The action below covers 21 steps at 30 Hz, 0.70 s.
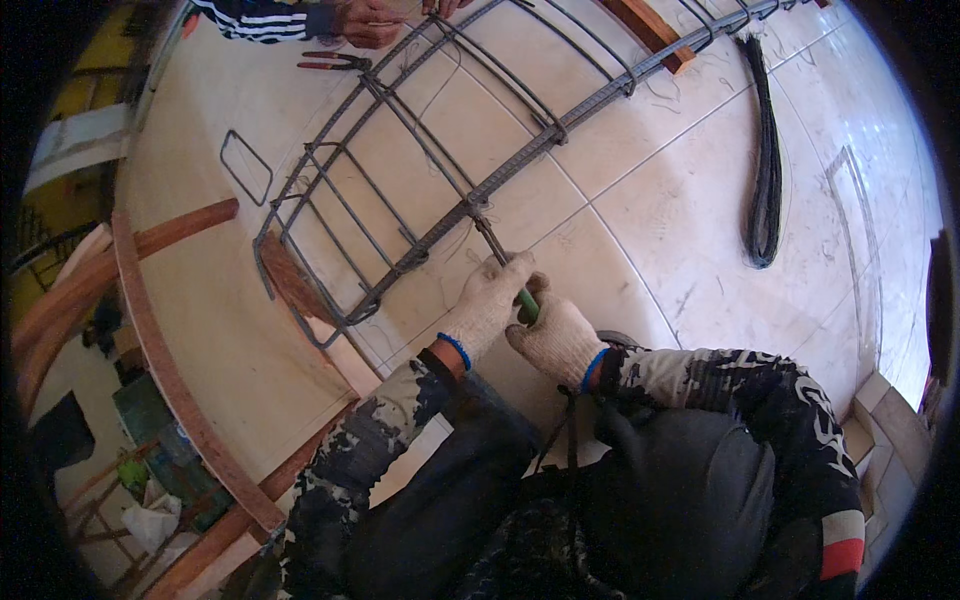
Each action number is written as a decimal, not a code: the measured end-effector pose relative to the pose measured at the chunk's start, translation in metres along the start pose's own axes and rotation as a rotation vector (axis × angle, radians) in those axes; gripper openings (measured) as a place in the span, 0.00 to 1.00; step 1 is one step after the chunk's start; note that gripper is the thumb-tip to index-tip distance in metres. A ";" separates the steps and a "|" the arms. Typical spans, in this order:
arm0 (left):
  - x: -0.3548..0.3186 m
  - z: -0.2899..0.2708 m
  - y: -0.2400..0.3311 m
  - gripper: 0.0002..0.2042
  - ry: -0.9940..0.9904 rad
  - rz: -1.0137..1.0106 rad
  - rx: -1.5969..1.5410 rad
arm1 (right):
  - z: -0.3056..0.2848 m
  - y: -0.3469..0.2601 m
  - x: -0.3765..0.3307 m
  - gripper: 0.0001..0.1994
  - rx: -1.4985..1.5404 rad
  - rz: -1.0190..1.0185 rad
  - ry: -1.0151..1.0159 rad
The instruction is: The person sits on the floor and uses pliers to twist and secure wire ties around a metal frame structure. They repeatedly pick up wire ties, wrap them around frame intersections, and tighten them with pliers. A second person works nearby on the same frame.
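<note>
Both my hands wear off-white knit gloves with blue cuffs. My left hand (492, 300) is closed around the metal shank of a green-handled wire-tying tool (527, 306), whose exact kind is partly hidden by my fingers. My right hand (560, 334) is closed on its green handle end. The tool's dark tip meets the near long bar of a steel rebar cage (515, 158), at a joint where a thin stirrup crosses. Bits of thin tie wire stick out around that joint.
A co-worker's hand (370, 22) is at the cage's far side, near red-handled pincers (335, 61). Wooden blocks (655, 35) support the cage. A black tie-wire bundle (763, 160) lies right on the tiles. A loose stirrup (247, 168) and curved wooden pieces (150, 340) are left.
</note>
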<state>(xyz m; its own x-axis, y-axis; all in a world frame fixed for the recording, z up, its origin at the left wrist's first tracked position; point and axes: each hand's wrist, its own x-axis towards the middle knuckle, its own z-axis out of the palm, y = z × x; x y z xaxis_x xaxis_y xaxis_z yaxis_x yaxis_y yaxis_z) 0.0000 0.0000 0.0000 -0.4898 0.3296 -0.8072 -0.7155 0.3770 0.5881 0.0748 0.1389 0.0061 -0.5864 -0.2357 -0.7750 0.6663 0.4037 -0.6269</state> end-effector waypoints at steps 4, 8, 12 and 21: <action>0.010 -0.013 -0.013 0.17 -0.089 0.022 -0.377 | -0.020 0.003 -0.005 0.27 0.699 -0.103 -0.323; 0.010 -0.011 -0.007 0.17 -0.271 -0.040 -0.629 | -0.005 0.030 0.007 0.23 1.495 -0.086 -0.821; -0.004 -0.012 -0.009 0.17 -0.273 0.024 -0.674 | -0.015 -0.011 -0.004 0.28 0.665 -0.067 -0.231; -0.001 -0.009 -0.043 0.15 -0.228 0.015 0.094 | -0.034 0.037 -0.034 0.30 0.224 -0.169 -0.127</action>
<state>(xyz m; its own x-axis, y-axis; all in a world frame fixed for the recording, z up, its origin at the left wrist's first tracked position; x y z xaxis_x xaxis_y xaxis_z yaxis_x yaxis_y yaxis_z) 0.0273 -0.0244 -0.0249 -0.3670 0.5184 -0.7724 -0.6546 0.4460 0.6104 0.1043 0.1920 0.0120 -0.6449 -0.3969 -0.6531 0.6575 0.1475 -0.7389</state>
